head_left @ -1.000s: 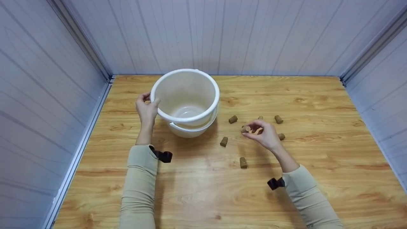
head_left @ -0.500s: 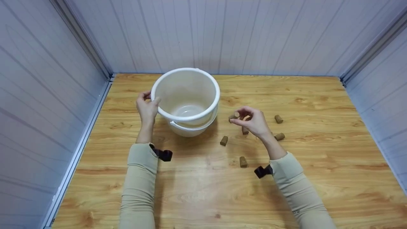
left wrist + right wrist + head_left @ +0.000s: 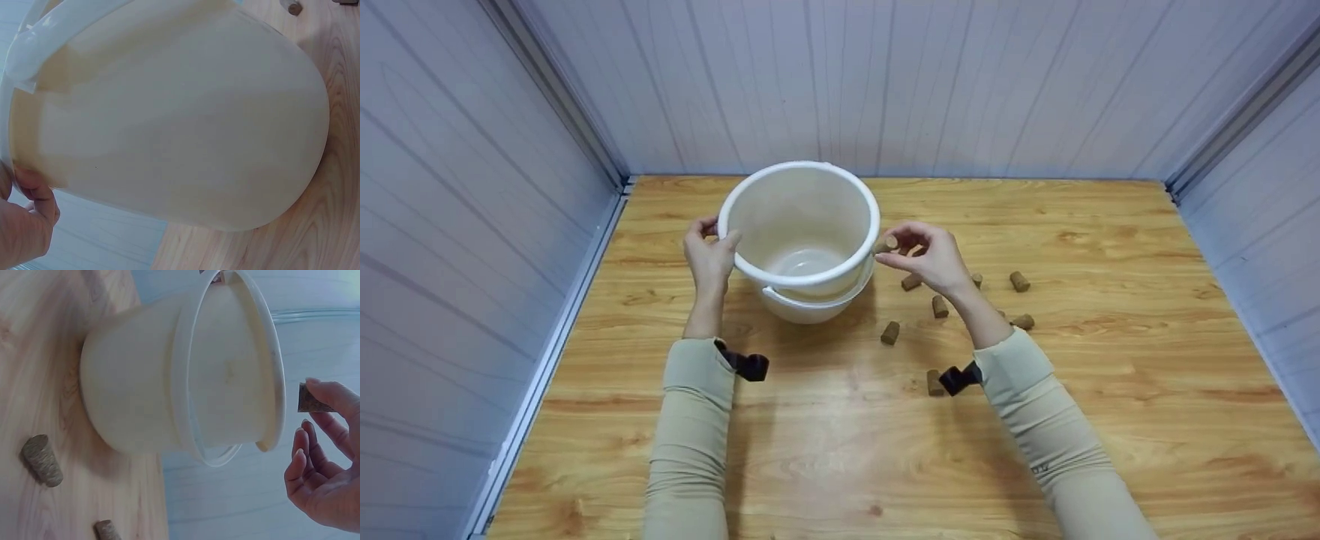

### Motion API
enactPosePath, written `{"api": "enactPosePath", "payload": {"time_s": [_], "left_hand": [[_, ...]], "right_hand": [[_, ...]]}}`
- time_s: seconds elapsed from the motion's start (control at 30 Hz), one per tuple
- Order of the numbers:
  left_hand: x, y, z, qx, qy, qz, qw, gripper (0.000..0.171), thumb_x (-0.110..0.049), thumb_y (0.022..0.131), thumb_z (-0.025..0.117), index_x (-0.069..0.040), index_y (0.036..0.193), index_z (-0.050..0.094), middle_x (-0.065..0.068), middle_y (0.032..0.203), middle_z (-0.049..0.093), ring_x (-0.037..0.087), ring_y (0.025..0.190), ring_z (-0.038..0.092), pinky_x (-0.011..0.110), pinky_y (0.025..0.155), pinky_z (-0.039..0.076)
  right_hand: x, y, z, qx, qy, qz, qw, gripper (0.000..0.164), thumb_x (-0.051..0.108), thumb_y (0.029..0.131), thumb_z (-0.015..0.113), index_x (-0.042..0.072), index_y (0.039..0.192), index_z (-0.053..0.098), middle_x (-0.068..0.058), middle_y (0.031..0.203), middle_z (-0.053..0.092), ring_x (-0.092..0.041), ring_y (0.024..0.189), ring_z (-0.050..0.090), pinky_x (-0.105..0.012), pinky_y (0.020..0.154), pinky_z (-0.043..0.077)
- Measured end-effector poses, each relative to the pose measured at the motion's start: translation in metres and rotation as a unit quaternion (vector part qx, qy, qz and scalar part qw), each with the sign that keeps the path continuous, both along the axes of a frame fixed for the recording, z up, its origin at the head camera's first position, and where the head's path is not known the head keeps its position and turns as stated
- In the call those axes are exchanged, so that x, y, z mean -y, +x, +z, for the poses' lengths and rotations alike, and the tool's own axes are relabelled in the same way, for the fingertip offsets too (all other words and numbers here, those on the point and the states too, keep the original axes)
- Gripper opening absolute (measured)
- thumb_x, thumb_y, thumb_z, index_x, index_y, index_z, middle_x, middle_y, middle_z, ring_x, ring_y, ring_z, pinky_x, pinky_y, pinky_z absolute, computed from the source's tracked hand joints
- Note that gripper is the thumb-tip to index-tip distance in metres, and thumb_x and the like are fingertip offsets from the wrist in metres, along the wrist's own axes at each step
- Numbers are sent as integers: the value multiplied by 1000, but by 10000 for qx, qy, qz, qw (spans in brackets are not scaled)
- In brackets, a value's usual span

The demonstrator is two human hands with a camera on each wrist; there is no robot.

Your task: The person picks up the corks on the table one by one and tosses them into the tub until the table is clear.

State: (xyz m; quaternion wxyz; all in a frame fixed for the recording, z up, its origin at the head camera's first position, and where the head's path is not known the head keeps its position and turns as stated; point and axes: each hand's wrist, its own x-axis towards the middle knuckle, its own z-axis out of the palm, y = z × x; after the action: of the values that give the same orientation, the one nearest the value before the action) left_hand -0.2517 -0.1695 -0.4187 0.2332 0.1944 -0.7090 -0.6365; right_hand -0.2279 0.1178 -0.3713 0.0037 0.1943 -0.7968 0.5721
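Note:
A white bucket [image 3: 810, 281] stands on the wooden table, its handle lowered along the near side. My left hand [image 3: 709, 259] grips the bucket's rim at the left, thumb over the inside edge and fingers behind. In the left wrist view those fingers [image 3: 35, 188] curl under the rim beside the pale bucket wall [image 3: 185, 124]. My right hand [image 3: 934, 259] pinches a cork stopper [image 3: 886, 244] between thumb and fingertips, just outside the right side of the rim. The right wrist view shows this cork [image 3: 313, 400] raised to about rim height, apart from the bucket.
Several loose corks lie right of the bucket, among them one cork [image 3: 890, 333] in front, another cork [image 3: 940, 307] below the right hand and a cork [image 3: 1019, 281] farther right. Pale panel walls [image 3: 975, 90] enclose the table [image 3: 840, 457] at the back and sides.
My right hand has carried the cork left and away from me, from above the scattered corks to beside the bucket's rim. My left hand keeps its hold on the rim.

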Motion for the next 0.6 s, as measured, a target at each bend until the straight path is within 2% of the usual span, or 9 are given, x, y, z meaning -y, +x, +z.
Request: {"api": "enactPosePath", "payload": {"time_s": [0.23, 0.3, 0.47, 0.6], "left_hand": [[0, 1, -2, 30, -41, 12, 10000, 36, 6, 67, 58, 8, 103, 56, 5, 81, 47, 9, 58, 46, 19, 55, 46], [-1, 1, -2, 33, -37, 19, 10000, 36, 6, 67, 58, 8, 103, 56, 5, 81, 47, 8, 57, 46, 19, 54, 45], [-1, 1, -1, 69, -20, 44, 10000, 36, 6, 68, 59, 8, 103, 56, 6, 82, 48, 8, 58, 45, 19, 56, 45], [-1, 1, -1, 65, -53, 50, 10000, 35, 6, 68, 59, 8, 104, 55, 5, 82, 48, 9, 61, 46, 19, 56, 45]], "right_hand": [[15, -5, 14, -140, 60, 88, 9998, 27, 3, 70, 72, -9, 92, 61, -19, 79, 57, -17, 67, 51, -22, 59, 43], [18, -14, 9, -155, 70, 93, 9998, 28, 6, 70, 72, -7, 92, 62, -14, 78, 57, -16, 67, 51, -23, 59, 43], [26, -33, -5, -259, 50, 147, 9995, 29, 11, 69, 74, -4, 92, 62, -11, 79, 58, -15, 68, 52, -22, 58, 44], [36, -39, -2, -438, 76, 128, 9989, 29, 12, 69, 75, -4, 90, 62, -10, 78, 59, -14, 68, 52, -23, 60, 43]]}}
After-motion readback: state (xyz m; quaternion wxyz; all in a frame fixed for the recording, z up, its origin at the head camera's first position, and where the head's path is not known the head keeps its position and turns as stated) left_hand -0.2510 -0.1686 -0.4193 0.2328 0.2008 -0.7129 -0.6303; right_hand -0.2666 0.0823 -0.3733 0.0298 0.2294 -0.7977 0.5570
